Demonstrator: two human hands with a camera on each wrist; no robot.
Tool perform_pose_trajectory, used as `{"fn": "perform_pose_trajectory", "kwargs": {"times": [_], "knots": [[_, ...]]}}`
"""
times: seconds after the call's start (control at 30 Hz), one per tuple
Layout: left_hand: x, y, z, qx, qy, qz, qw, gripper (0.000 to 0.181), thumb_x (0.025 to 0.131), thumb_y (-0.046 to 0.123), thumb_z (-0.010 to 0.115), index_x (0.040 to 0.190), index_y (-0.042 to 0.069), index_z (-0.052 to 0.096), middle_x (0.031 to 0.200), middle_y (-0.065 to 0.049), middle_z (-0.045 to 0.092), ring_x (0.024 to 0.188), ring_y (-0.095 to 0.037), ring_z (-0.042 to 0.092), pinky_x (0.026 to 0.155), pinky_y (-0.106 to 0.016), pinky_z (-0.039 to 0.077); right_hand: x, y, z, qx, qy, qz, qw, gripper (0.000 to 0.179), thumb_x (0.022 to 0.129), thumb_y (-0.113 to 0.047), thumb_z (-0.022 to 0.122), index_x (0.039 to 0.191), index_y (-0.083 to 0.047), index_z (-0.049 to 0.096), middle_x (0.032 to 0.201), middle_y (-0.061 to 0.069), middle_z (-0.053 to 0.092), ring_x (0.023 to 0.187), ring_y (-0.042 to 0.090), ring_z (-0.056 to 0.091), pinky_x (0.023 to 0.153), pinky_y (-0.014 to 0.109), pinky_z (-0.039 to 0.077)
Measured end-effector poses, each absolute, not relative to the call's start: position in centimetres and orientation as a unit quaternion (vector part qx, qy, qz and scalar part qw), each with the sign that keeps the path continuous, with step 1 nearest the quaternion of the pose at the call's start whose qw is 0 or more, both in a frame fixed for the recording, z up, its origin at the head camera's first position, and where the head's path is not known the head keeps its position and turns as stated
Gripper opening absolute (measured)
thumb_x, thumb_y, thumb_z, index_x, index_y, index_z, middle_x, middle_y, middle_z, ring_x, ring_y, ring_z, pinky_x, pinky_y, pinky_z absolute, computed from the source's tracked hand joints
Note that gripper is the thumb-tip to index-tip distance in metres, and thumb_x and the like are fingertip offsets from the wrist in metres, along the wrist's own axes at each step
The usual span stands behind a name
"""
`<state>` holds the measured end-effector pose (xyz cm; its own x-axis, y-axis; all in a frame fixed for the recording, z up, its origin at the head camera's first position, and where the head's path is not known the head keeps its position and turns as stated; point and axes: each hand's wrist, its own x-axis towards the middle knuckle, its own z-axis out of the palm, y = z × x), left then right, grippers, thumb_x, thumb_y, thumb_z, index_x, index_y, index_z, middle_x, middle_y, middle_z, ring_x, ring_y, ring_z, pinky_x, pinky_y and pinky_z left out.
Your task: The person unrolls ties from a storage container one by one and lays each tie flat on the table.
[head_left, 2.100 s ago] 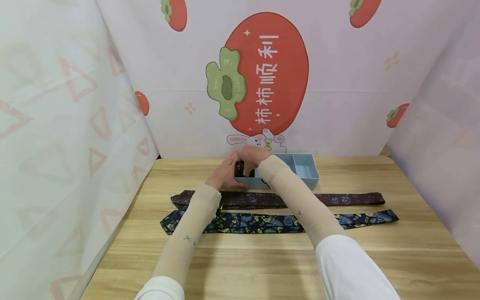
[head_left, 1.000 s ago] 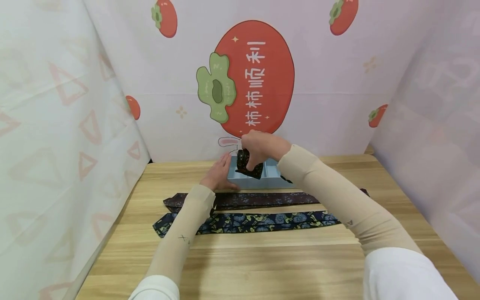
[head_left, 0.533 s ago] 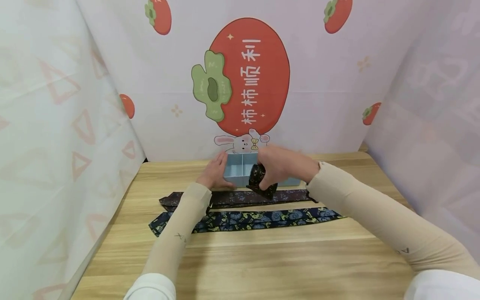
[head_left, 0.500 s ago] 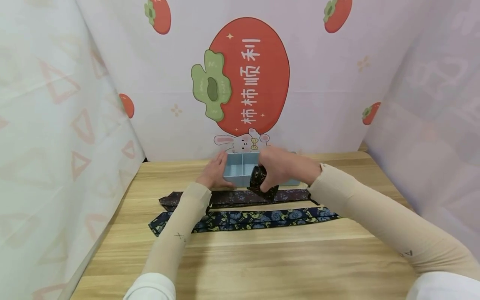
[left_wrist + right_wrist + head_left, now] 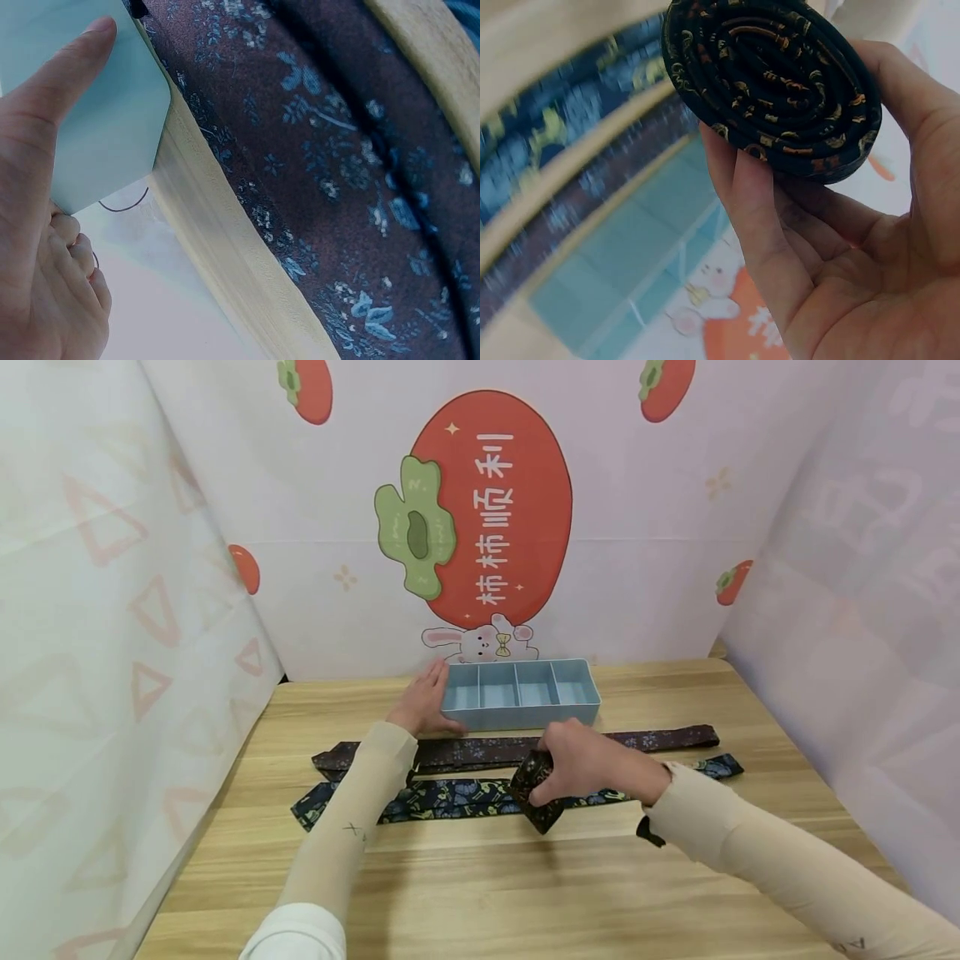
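Observation:
My right hand (image 5: 588, 762) pinches a rolled-up dark necktie (image 5: 531, 775) between thumb and fingers, over the navy tie (image 5: 453, 799). In the right wrist view, the coiled necktie (image 5: 780, 82) shows its spiral edge and small gold-and-orange pattern. At the back, my left hand (image 5: 424, 702) holds the left end of a light blue divided box (image 5: 517, 718). Its thumb lies along the front wall, and the fingers bend round the end in the left wrist view. Bare floors show in the box's several compartments. A maroon floral tie (image 5: 480, 750) lies flat just in front of the box.
The wooden table (image 5: 480, 885) carries both flat ties, stretched left to right and parallel. A printed cloth (image 5: 622, 568) with persimmons and a rabbit hangs right behind the box. More cloth hangs at both sides. A black strap (image 5: 649, 832) hangs at my right wrist.
My right hand has lifted the rolled necktie out of the box's left part and brought it forward and right, over the flat ties. My left hand stays at the box's left end.

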<state>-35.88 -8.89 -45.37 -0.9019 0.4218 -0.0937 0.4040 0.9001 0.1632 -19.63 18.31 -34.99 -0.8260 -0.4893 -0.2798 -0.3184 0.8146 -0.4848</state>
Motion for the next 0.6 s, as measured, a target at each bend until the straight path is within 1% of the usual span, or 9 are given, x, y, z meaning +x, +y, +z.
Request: {"fn": "perform_pose_trajectory", "kwargs": {"times": [0.13,0.17,0.27,0.37,0.43,0.47,0.53,0.57,0.6], "knots": [[-35.8,-8.9,-45.2,0.211,0.972,0.075,0.067,0.136,0.078,0.06,0.089,0.168,-0.001,0.007,0.178,-0.018,0.006,0.167,-0.033,0.008,0.136,-0.048,0.014,-18.5,18.6,-37.1,-0.187,0.926,-0.257,0.205,0.035,0.079,-0.032,0.091,0.088,-0.003,0.074,0.051,-0.009,0.037,0.045,0.008,0.03,0.051,0.024,0.035],[-35.8,-8.9,-45.2,0.211,0.972,0.075,0.068,0.136,0.078,0.06,0.088,0.168,-0.001,0.007,0.178,-0.018,0.006,0.167,-0.033,0.008,0.136,-0.048,0.014,-18.2,18.6,-37.5,-0.181,0.925,-0.262,0.207,0.038,0.079,-0.034,0.091,0.086,-0.002,0.073,0.051,-0.01,0.035,0.046,0.008,0.029,0.051,0.025,0.034],[-35.9,-8.9,-45.2,0.214,0.971,0.076,0.07,0.135,0.079,0.06,0.088,0.168,-0.001,0.007,0.178,-0.019,0.006,0.167,-0.034,0.008,0.136,-0.049,0.014,-17.4,18.7,-39.0,-0.156,0.922,-0.285,0.212,0.05,0.077,-0.037,0.092,0.103,0.002,0.076,0.048,-0.011,0.03,0.046,0.009,0.022,0.053,0.026,0.035],[-36.0,-8.9,-45.3,0.216,0.971,0.074,0.068,0.135,0.079,0.06,0.088,0.168,-0.002,0.007,0.178,-0.02,0.006,0.166,-0.035,0.008,0.136,-0.049,0.014,-17.0,19.0,-40.5,-0.164,0.914,-0.302,0.215,0.044,0.078,-0.038,0.091,0.09,0.0,0.073,0.048,-0.012,0.024,0.047,0.009,0.015,0.053,0.026,0.032],[-36.0,-8.9,-45.3,0.217,0.971,0.074,0.067,0.136,0.078,0.061,0.088,0.168,-0.002,0.008,0.178,-0.019,0.006,0.167,-0.034,0.008,0.136,-0.049,0.014,-16.7,19.1,-41.3,-0.166,0.91,-0.313,0.215,0.044,0.079,-0.04,0.09,0.092,0.0,0.075,0.047,-0.012,0.025,0.046,0.008,0.015,0.056,0.027,0.036],[-36.1,-8.9,-45.3,0.217,0.971,0.075,0.066,0.136,0.078,0.061,0.088,0.168,-0.002,0.008,0.178,-0.019,0.007,0.167,-0.034,0.009,0.136,-0.049,0.015,-16.6,19.2,-41.7,-0.164,0.909,-0.315,0.217,0.045,0.079,-0.041,0.09,0.093,0.0,0.075,0.049,-0.011,0.029,0.047,0.01,0.018,0.059,0.028,0.038],[-36.1,-9.0,-45.3,0.219,0.971,0.077,0.064,0.136,0.078,0.061,0.088,0.168,-0.002,0.008,0.178,-0.019,0.007,0.167,-0.034,0.009,0.136,-0.049,0.015,-16.2,19.2,-42.4,-0.153,0.91,-0.318,0.217,0.056,0.078,-0.043,0.09,0.103,0.005,0.075,0.049,-0.01,0.031,0.047,0.01,0.02,0.066,0.031,0.044],[-36.1,-9.1,-45.4,0.22,0.97,0.078,0.064,0.136,0.078,0.061,0.088,0.168,-0.002,0.009,0.178,-0.019,0.007,0.167,-0.034,0.009,0.136,-0.049,0.015,-16.0,19.1,-42.7,-0.147,0.909,-0.324,0.216,0.064,0.077,-0.044,0.09,0.113,0.007,0.075,0.049,-0.01,0.033,0.046,0.01,0.021,0.068,0.032,0.045],[-36.1,-9.2,-45.4,0.222,0.97,0.077,0.063,0.136,0.078,0.061,0.088,0.168,-0.002,0.009,0.178,-0.019,0.008,0.167,-0.034,0.009,0.136,-0.049,0.015,-15.8,19.1,-43.1,-0.143,0.909,-0.326,0.216,0.067,0.077,-0.045,0.09,0.116,0.007,0.073,0.05,-0.01,0.033,0.047,0.01,0.022,0.067,0.032,0.044]]}}
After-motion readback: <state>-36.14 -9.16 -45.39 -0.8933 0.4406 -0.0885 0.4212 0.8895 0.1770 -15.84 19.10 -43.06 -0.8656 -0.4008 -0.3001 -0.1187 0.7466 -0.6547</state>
